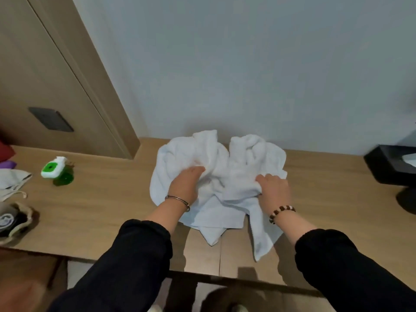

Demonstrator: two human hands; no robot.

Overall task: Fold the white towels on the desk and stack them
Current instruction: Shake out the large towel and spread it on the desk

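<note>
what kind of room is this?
Probably a hotel room: white towels heaped on a wooden desk against a plain wall, a black tissue box at its right end, a door beside it.

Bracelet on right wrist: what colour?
The beaded bracelet is dark brown with cream-white beads; head view.

- The white towels (216, 176) were soft, fluffy terry cloth.
- The bench (101, 199) was matt, light wood-grain.
- A bottle (56, 171) looked like glossy green and white plastic.
- A thin bangle (177, 200) looked metallic.
</note>
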